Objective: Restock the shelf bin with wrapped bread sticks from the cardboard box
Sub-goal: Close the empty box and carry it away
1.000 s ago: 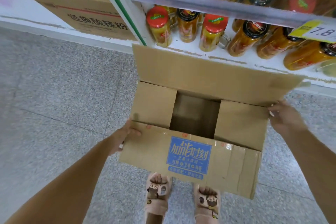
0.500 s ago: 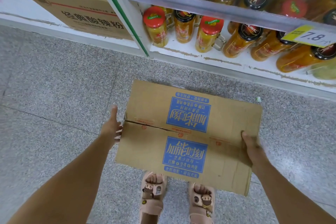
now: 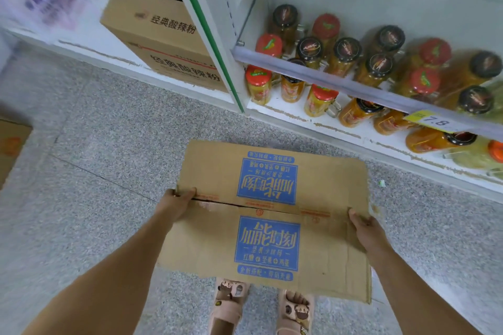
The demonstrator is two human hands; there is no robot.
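A person is standing over a grey speckled floor, holding a brown cardboard box with blue printed labels level in front of their body, above their beige cartoon-print sandals.

A second ago the box's top flaps were standing open and only bare cardboard was showing inside. Half a second ago the flaps were already folded flat. Now they are lying shut, meeting along a seam across the middle, with the two blue labels facing each other across it. More of the shelving is also coming into view than before. No wrapped bread sticks and no shelf bin are showing anywhere, so the restocking is probably finished, and the person is likely closing up an empty box to take it away.

The left hand is gripping the box at its left edge, fingers curled over the top just where the seam ends. The right hand is gripping the right edge, thumb lying on the near flap while the other fingers are hidden behind the side.

Beyond the box, a white metal shelf is carrying glass jars with red and black lids and a yellow price tag. To the left, a second brown carton with black lettering is sitting on a low shelf.
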